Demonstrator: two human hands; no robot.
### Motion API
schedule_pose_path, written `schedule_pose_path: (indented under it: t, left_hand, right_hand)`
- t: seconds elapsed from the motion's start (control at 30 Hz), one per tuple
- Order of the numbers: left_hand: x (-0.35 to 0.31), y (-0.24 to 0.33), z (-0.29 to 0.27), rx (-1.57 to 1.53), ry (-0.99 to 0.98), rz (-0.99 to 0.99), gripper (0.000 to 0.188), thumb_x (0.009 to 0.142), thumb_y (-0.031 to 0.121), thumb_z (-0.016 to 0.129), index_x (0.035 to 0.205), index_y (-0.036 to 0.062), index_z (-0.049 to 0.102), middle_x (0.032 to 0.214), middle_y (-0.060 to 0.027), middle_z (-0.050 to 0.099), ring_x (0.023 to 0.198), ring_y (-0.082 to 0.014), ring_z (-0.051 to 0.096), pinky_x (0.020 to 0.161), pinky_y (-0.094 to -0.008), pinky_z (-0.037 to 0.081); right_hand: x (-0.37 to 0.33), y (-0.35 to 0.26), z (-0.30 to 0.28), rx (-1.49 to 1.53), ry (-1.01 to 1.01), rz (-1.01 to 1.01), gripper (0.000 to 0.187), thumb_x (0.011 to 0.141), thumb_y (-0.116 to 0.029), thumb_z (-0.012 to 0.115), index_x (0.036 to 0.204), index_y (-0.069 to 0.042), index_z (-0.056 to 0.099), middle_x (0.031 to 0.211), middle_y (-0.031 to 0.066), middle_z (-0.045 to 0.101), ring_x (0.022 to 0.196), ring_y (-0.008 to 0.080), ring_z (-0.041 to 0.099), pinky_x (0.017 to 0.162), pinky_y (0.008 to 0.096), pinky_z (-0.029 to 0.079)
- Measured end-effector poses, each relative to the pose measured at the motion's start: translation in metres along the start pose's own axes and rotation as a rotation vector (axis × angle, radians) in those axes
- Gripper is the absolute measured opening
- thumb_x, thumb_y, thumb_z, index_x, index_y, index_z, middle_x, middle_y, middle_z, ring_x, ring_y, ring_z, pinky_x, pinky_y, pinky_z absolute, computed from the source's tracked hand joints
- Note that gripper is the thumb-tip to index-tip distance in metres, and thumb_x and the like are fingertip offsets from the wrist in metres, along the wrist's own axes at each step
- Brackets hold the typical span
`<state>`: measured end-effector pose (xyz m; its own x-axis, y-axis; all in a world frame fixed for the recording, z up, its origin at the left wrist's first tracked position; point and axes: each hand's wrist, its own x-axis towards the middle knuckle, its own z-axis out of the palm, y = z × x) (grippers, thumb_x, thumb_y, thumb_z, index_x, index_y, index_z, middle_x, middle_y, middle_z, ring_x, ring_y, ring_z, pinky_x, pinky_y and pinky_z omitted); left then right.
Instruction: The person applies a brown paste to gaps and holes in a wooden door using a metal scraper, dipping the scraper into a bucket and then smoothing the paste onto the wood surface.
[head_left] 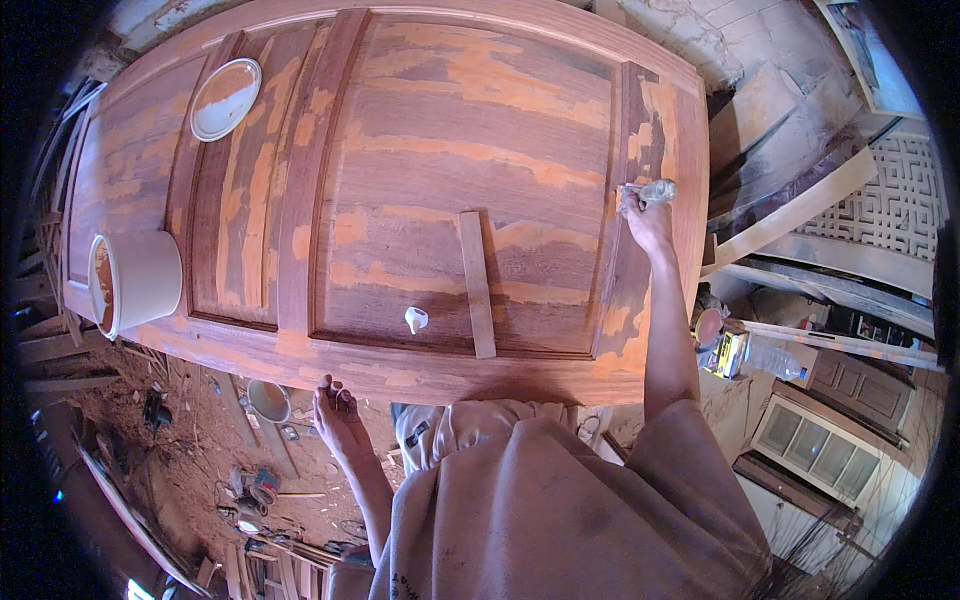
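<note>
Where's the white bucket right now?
Head view, far left: the white bucket is on the wooden door, below the round lid and left of the left hand.

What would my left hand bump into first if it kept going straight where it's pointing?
Probably the near edge of the wooden panel, just past the fingertips of your left hand, though its height against the edge is unclear.

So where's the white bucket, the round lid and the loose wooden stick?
White bucket [150, 282]: head view, on its outside wall.
Round lid [224, 122]: head view, on its bare white part.
Wooden stick [477, 285]: head view, on the middle of its flat face.
</note>
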<state>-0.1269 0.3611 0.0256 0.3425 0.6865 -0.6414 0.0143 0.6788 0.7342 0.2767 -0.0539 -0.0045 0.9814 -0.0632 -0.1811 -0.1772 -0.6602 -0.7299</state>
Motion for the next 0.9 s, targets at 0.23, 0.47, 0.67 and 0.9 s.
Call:
schedule_pose_path:
  t: [0.23,0.47,0.67,0.9]
  left_hand:
    - [0.012,0.006,0.002,0.001,-0.009,0.042,0.029,0.104,0.023,0.049,0.117,0.0007,0.062,0.095,-0.0042,0.063,0.079,-0.0106,0.057,0.07,-0.0224,0.049]
    - [0.018,0.006,0.003,-0.036,-0.038,0.034,0.029,0.103,0.023,0.052,0.119,0.0007,0.061,0.094,-0.0032,0.061,0.077,-0.011,0.056,0.067,-0.0227,0.048]
    - [0.019,-0.006,0.005,-0.046,-0.043,-0.009,0.029,0.104,0.023,0.049,0.117,0.0005,0.062,0.095,-0.0045,0.063,0.077,-0.0104,0.056,0.069,-0.022,0.048]
    - [0.019,0.004,0.009,-0.022,-0.012,0.001,0.03,0.104,0.023,0.051,0.117,-0.0008,0.062,0.094,-0.0046,0.063,0.078,-0.0104,0.056,0.07,-0.0224,0.049]
  right_hand:
    - [0.001,0.003,0.0,-0.067,0.012,0.029,0.018,0.095,-0.018,0.061,0.097,0.0,0.062,0.077,0.0087,0.067,0.067,0.0165,0.063,0.062,0.0335,0.05]
    - [0.007,0.018,0.009,-0.295,0.03,0.047,0.02,0.096,-0.015,0.059,0.106,0.002,0.063,0.085,0.0094,0.068,0.075,0.0163,0.066,0.065,0.0327,0.051]
    - [0.018,0.06,0.007,-0.092,-0.026,-0.028,0.022,0.094,-0.016,0.063,0.109,0.0,0.062,0.092,0.0105,0.07,0.082,0.0173,0.068,0.069,0.0341,0.052]
    - [-0.009,0.007,0.004,0.425,-0.146,0.135,0.023,0.099,-0.008,0.055,0.119,0.004,0.059,0.106,0.0124,0.066,0.095,0.0186,0.067,0.079,0.033,0.061]
